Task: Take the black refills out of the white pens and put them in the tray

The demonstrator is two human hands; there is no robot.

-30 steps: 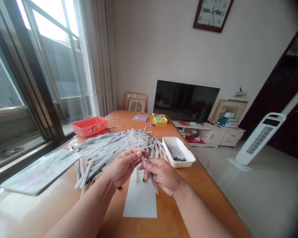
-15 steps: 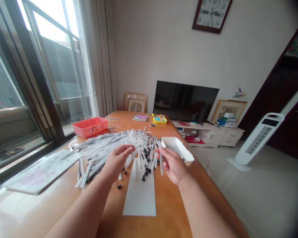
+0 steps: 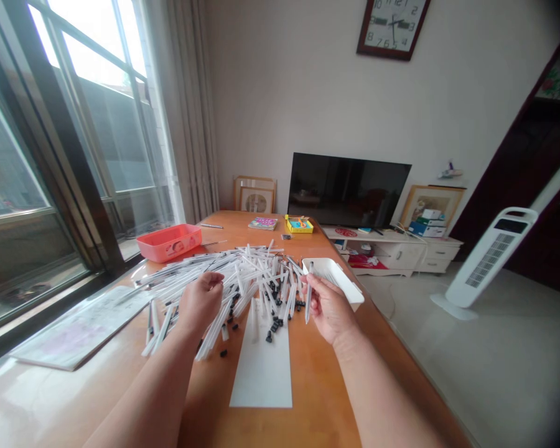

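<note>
Right hand: pinches pen | Left hand: curled, grip unclear | Step: apparently pen handling | Next: likely needs fingertip precision

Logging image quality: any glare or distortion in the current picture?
Head view throughout: the window is blown out near its top; glare whitens the table at lower left; the fan leans, probably from lens distortion; the upper-right corner is dark.
</note>
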